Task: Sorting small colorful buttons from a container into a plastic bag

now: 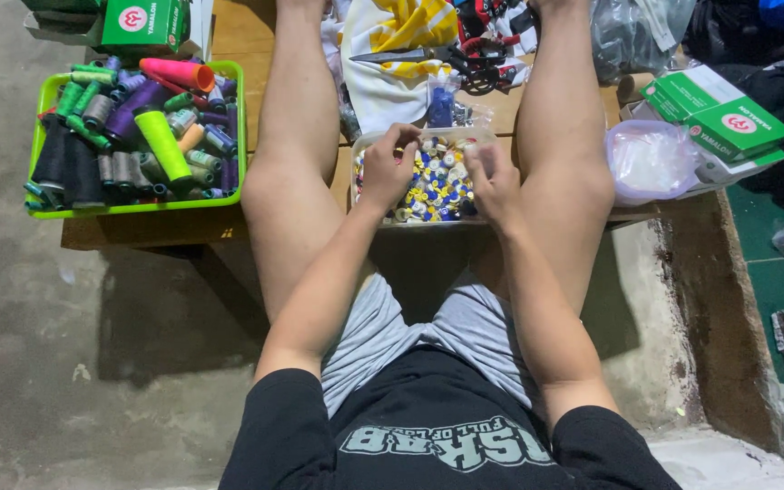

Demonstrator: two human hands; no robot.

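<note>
Hands sorting small bobbins: left hand (388, 166) and right hand (492, 181) resting in clear plastic tub (362, 145) of round blue, yellow and white bobbins (436, 186), between knees on wooden worktop (161, 227). Fingers curled, apparently pinching single pieces; grip unclear. Glossy thread cones in green basket (138, 209) at left; scissors (410, 54) beyond.

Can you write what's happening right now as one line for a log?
left hand: in clear tub of small bobbins | right hand: in same tub | green basket of thread spools: far left | scissors: behind tub
</note>
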